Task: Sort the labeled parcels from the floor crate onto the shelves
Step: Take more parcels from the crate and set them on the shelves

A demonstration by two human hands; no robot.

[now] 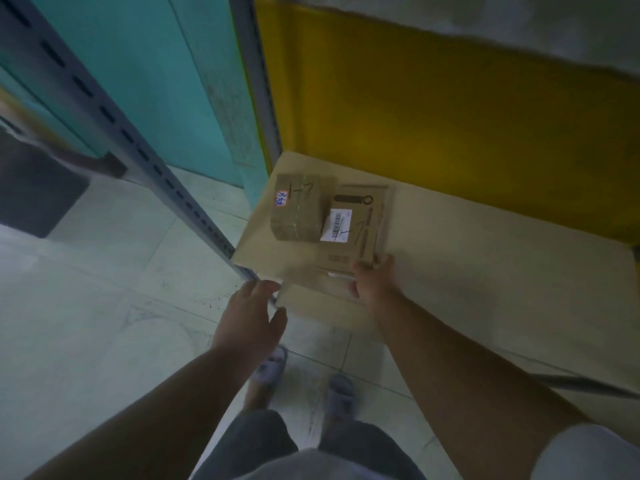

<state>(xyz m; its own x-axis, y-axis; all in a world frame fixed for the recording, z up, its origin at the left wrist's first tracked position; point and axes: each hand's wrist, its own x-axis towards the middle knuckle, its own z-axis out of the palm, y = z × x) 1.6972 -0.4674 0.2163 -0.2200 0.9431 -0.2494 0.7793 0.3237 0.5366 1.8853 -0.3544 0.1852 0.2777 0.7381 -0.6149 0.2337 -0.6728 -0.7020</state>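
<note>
1. Your right hand (372, 280) grips the near right corner of a flat parcel (360, 223) that lies on the beige shelf board (485, 258). The fingers reach over its top face and the thumb seems to sit under the near edge, so the hand is clamped on the parcel rather than resting on it.
2. The flat parcel lies at about 11 o'clock from that grip, with its long axis running away from you, roughly 6 to 12 o'clock. Its white barcode label (336, 226) carries a handwritten mark.
3. A small taped box (299, 207) stands at the flat parcel's 9 o'clock side. It overlaps the parcel's left edge, but whether it rests on it or only beside it I cannot tell. It also bears a handwritten mark and a small blue-and-white sticker.
4. Your left hand (251, 315) hovers at 8 o'clock from the parcels, just off the shelf's near left corner beside the slotted grey upright (145, 147). Its fingers are relaxed and spread, and it holds nothing.
5. The right hand is clearly the nearer one, and the forearm comes in low from 5 o'clock with the wrist straight. I judge the coming move to be a push along the parcel's long axis towards the yellow back panel (450, 116), then a release.
6. Watch the small box, since a skewed push could nudge it.
7. The floor crate is out of view.
</note>
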